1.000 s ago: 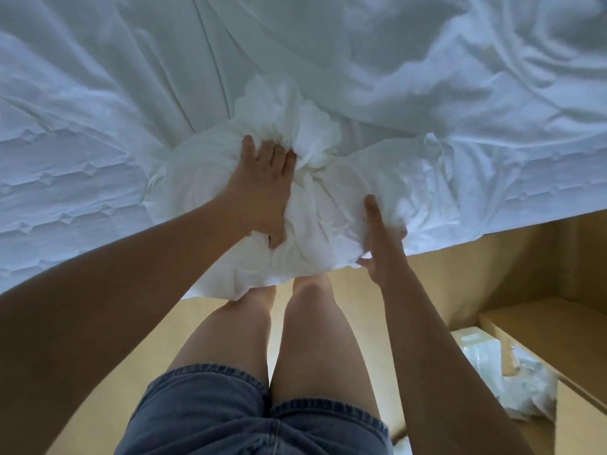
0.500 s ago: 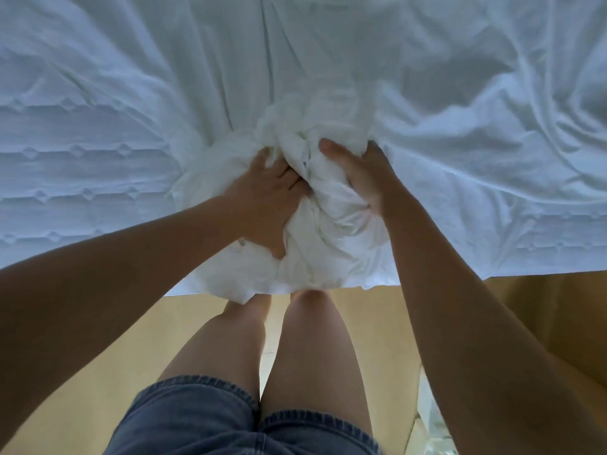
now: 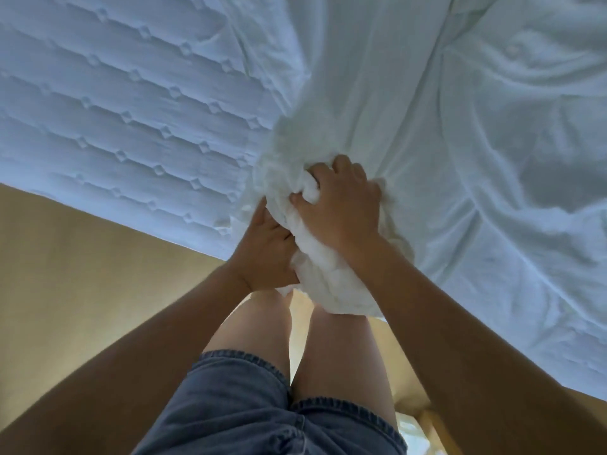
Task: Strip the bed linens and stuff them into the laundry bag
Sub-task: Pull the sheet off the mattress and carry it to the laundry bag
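A white bed sheet (image 3: 460, 133) lies crumpled over the right part of the bed, and its near end is gathered into a thick wad (image 3: 315, 280) at the bed's front edge. My left hand (image 3: 266, 247) grips the wad from the left side and below. My right hand (image 3: 338, 205) grips it from above, with fingers dug into the cloth. The bare quilted mattress (image 3: 124, 103) shows to the left of the sheet. No laundry bag is in view.
The bed's tan wooden side panel (image 3: 82, 284) runs below the mattress on the left. My legs in denim shorts (image 3: 249, 405) stand close against the bed. A tan edge (image 3: 437, 431) shows at the bottom right.
The view has swung right, so the mattress now fills the upper left. My right hand moved from beside the wad onto its top, and more sheet is bunched between both hands.
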`<move>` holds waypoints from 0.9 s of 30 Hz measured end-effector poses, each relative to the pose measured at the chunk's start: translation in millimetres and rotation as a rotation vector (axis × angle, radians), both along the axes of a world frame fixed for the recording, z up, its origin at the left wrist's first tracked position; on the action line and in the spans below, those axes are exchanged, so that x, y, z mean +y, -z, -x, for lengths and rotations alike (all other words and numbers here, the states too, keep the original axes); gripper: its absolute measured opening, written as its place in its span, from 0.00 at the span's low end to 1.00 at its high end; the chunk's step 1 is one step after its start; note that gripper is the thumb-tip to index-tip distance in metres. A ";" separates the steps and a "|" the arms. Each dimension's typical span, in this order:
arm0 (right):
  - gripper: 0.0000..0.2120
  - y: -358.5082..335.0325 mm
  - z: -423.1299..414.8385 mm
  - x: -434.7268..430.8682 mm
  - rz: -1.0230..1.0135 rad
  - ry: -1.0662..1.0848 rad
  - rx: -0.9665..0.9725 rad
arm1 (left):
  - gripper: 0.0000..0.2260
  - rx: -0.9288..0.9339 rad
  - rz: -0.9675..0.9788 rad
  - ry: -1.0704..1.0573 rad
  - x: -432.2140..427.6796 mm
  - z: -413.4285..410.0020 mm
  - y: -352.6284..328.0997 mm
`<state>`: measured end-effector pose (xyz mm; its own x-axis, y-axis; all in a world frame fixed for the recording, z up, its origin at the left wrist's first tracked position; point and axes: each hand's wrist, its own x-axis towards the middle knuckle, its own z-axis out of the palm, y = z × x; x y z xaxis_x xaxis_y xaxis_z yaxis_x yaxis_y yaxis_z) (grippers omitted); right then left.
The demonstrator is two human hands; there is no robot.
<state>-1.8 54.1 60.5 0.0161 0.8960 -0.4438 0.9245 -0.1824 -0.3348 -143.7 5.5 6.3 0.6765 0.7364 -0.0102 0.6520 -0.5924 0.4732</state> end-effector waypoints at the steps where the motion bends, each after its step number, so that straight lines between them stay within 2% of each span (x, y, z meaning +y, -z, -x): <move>1: 0.17 0.8 9.9 -5.9 -0.059 -0.012 0.009 | 0.21 0.013 0.001 -0.042 -8.9 7.2 -2.6; 3: 0.16 6.5 18.8 -16.2 -0.163 -0.010 0.027 | 0.18 -0.021 0.050 -0.160 -21.9 23.8 -10.3; 5: 0.17 12.0 12.8 -23.9 -0.219 0.017 0.051 | 0.20 -0.138 0.190 -0.486 -23.5 30.5 -26.1; 7: 0.21 13.7 3.9 -33.9 -0.246 0.045 0.077 | 0.36 -0.251 0.520 -0.968 -11.1 20.0 -47.4; 8: 0.23 13.0 1.5 -39.6 -0.261 0.043 0.086 | 0.46 -0.259 0.726 -1.130 -3.0 10.5 -51.3; 9: 0.24 11.9 0.9 -46.5 -0.266 0.027 0.085 | 0.52 -0.210 0.874 -1.191 4.1 0.3 -49.4; 10: 0.25 11.7 0.8 -54.3 -0.265 0.007 0.078 | 0.55 -0.127 0.951 -1.177 10.1 -10.8 -47.9; 12: 0.26 12.3 -1.2 -66.4 -0.253 0.007 0.086 | 0.57 0.000 0.949 -1.140 12.0 -26.5 -42.2; 15: 0.28 8.9 -13.7 -81.7 -0.224 0.058 0.175 | 0.53 -0.027 0.865 -1.194 -4.4 -33.4 -33.1; 17: 0.36 -2.4 -20.4 -85.5 -0.167 0.165 0.285 | 0.49 -0.083 0.789 -1.213 -15.4 -33.4 -29.2; 19: 0.52 -11.7 -22.9 -77.7 -0.067 0.195 0.330 | 0.46 -0.134 0.720 -1.219 -24.2 -31.0 -25.8; 21: 0.61 -14.4 -18.8 -68.1 0.110 -0.023 0.188 | 0.46 -0.180 0.707 -1.186 -37.1 -22.4 -24.2; 23: 0.62 -8.8 -12.2 -69.9 0.271 -0.295 0.024 | 0.49 -0.197 0.769 -1.139 -51.9 -7.6 -28.4; 25: 0.61 -0.9 -4.2 -82.9 0.291 -0.399 -0.019 | 0.51 -0.168 0.837 -1.119 -59.7 6.4 -34.2; 27: 0.56 8.6 0.7 -102.1 0.182 -0.392 -0.052 | 0.53 -0.058 0.901 -1.077 -54.4 16.1 -37.5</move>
<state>-2.5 -48.1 51.9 -0.2833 0.7462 -0.6024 0.9503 0.1339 -0.2811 -159.8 -48.8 43.9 -0.1919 0.6422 -0.7421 0.5528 0.6955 0.4589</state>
